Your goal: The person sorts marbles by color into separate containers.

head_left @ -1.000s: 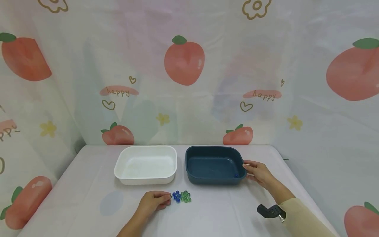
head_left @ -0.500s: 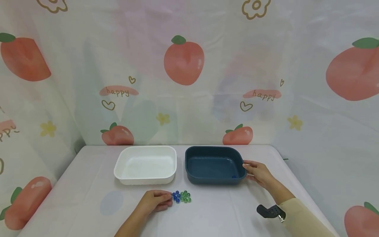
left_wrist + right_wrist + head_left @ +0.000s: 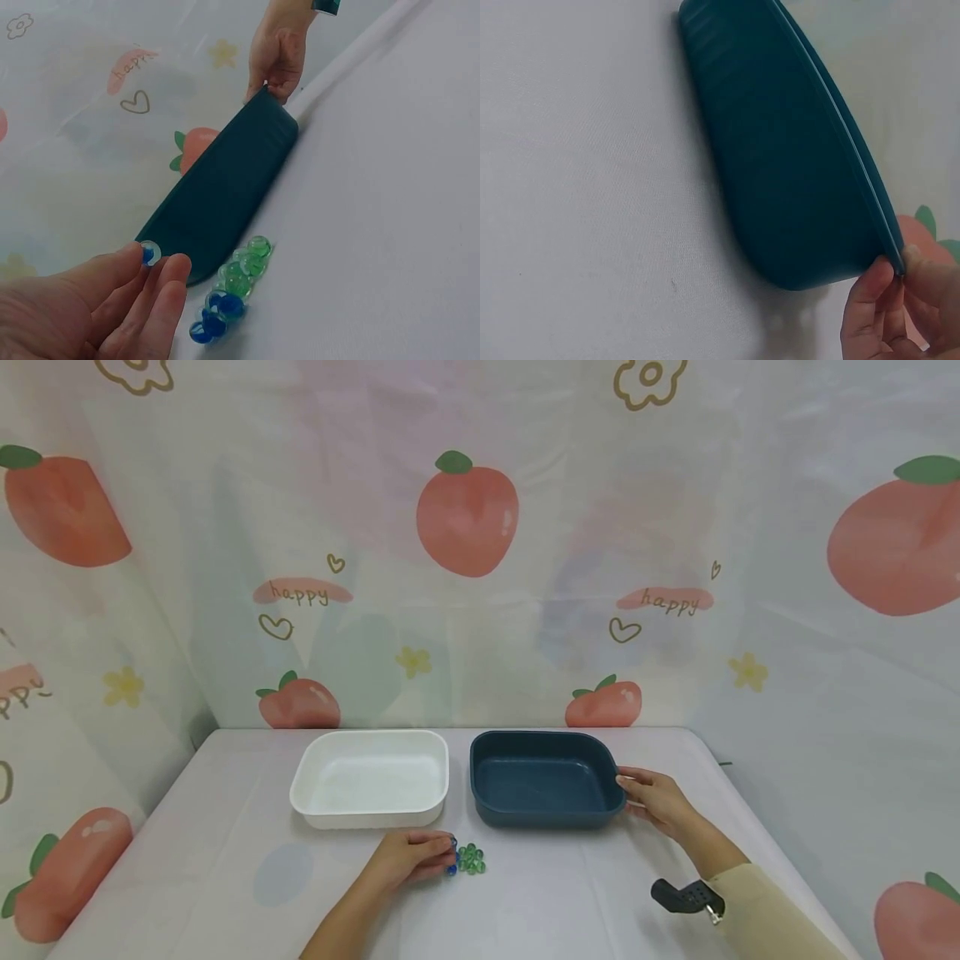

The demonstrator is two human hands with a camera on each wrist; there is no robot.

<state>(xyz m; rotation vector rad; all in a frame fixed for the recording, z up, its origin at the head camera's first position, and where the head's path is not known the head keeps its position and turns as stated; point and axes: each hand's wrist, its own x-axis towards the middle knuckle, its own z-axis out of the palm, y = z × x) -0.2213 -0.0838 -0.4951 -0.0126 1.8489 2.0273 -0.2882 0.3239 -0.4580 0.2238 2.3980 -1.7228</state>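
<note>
My left hand (image 3: 408, 858) pinches a clear marble with a blue core (image 3: 151, 253) between thumb and fingertips, just over the marble cluster on the table. Several blue marbles (image 3: 215, 322) lie under those fingertips, mostly hidden behind them in the head view. Against them sit several green marbles (image 3: 472, 858). At the far right, my right hand (image 3: 657, 800) grips the rim of a dark blue basin (image 3: 547, 818), thumb on one side and fingers on the other, as the right wrist view shows. No marble shows inside the basin from the head.
A white basin (image 3: 369, 819) stands left of the dark blue one, a narrow gap between them. A fruit-printed curtain (image 3: 480, 652) rises behind the table's back edge. A black strap-like piece (image 3: 686, 896) hangs by the right sleeve.
The left hand has moved right over the blue marbles and now holds one raised. The blue marble in the dark basin rolled left and forward, out of sight. The right hand stays put.
</note>
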